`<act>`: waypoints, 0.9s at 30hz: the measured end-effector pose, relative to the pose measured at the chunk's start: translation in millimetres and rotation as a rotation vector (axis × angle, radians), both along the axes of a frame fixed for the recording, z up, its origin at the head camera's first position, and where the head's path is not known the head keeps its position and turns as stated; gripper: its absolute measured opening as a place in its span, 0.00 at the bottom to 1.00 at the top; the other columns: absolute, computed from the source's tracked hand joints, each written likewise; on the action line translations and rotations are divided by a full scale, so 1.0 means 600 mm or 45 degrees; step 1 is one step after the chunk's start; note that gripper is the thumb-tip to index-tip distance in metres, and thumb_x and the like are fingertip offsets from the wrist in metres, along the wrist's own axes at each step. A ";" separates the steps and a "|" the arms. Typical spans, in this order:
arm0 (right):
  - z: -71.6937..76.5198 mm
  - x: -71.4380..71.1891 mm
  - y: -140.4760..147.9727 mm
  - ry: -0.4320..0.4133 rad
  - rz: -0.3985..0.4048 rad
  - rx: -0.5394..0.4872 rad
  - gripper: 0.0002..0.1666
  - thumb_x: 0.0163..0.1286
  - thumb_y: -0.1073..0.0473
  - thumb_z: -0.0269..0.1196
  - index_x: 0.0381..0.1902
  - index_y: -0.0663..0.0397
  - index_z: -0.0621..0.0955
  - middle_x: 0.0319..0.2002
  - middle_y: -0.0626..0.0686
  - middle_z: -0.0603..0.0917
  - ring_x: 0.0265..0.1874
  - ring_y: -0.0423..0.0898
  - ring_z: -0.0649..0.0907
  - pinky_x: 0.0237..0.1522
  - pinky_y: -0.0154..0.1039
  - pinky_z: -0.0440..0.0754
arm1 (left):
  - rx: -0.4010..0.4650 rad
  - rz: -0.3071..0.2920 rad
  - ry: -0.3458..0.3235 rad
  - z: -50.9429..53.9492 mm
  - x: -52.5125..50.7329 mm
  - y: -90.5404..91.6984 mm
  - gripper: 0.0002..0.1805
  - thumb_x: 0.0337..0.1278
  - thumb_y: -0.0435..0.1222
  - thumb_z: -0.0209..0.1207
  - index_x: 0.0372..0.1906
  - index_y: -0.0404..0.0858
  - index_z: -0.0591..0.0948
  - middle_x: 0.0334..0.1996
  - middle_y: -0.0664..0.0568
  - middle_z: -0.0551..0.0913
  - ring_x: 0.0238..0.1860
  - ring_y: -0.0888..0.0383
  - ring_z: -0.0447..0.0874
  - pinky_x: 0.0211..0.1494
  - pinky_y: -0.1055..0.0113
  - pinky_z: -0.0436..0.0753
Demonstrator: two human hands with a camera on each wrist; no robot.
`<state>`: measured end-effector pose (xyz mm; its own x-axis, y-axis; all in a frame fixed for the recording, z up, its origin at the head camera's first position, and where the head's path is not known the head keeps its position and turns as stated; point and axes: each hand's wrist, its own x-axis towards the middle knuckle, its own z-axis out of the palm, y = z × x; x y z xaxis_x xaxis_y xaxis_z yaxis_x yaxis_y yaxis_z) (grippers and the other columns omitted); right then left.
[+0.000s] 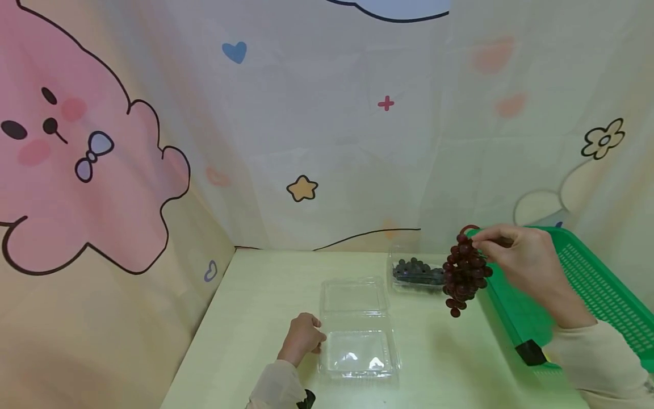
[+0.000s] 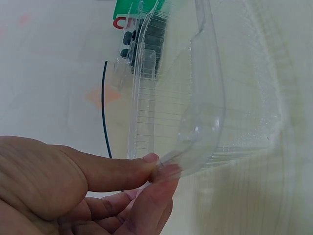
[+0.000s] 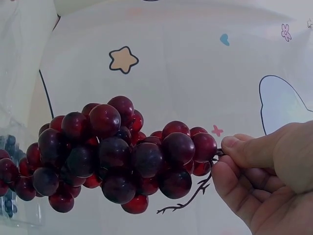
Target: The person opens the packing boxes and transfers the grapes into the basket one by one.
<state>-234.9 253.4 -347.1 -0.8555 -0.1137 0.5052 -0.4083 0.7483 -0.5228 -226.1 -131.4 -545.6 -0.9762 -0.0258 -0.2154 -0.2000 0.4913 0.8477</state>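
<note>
Right of centre in my head view, the right hand (image 1: pixel 528 261) pinches a bunch of red grapes (image 1: pixel 466 270) by its stem, thumb against fingers, and the bunch hangs in the air. In the right wrist view I see the twig sticking out beside the fingertips. Down at lower centre, the left hand (image 1: pixel 301 336) has its thumb and finger closed on the left edge of a clear container (image 1: pixel 356 314) lying open on the table (image 1: pixel 245 295).

Markings now: the backdrop (image 1: pixel 332 130) carries printed drawings, with a pink bear (image 1: pixel 92 187) at far left, a yellow star (image 1: pixel 302 188) near centre and a red cross (image 1: pixel 386 103) above.

Edges: the table's left side slants away at lower left; its back meets the cloth. I've got tabletop left of the clear container, and a strip between it and the green basket (image 1: pixel 598 272) at right. Behind the grapes, a second plastic box (image 1: pixel 414 289) holding dark grapes (image 1: pixel 415 266) sits close to the basket's left rim.
</note>
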 end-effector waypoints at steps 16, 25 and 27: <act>0.005 0.009 0.065 0.001 -0.079 0.003 0.04 0.72 0.64 0.68 0.41 0.58 0.89 0.35 0.62 0.90 0.24 0.22 0.80 0.13 0.36 0.62 | -0.003 -0.010 0.025 0.005 0.002 0.001 0.16 0.54 0.17 0.65 0.48 0.17 0.79 0.28 0.42 0.81 0.20 0.57 0.83 0.26 0.66 0.86; 0.005 0.013 0.092 0.027 -0.155 0.029 0.05 0.73 0.65 0.67 0.40 0.61 0.89 0.33 0.63 0.89 0.19 0.27 0.76 0.13 0.36 0.63 | -0.011 -0.001 0.008 0.006 0.002 0.001 0.15 0.55 0.17 0.65 0.47 0.18 0.79 0.27 0.43 0.82 0.17 0.59 0.82 0.26 0.66 0.86; 0.006 0.014 0.096 0.042 -0.170 0.039 0.05 0.73 0.65 0.67 0.40 0.62 0.88 0.32 0.63 0.89 0.19 0.29 0.75 0.14 0.36 0.62 | -0.015 -0.004 0.007 0.006 0.002 0.001 0.15 0.55 0.17 0.65 0.48 0.18 0.79 0.27 0.43 0.82 0.17 0.59 0.82 0.27 0.66 0.86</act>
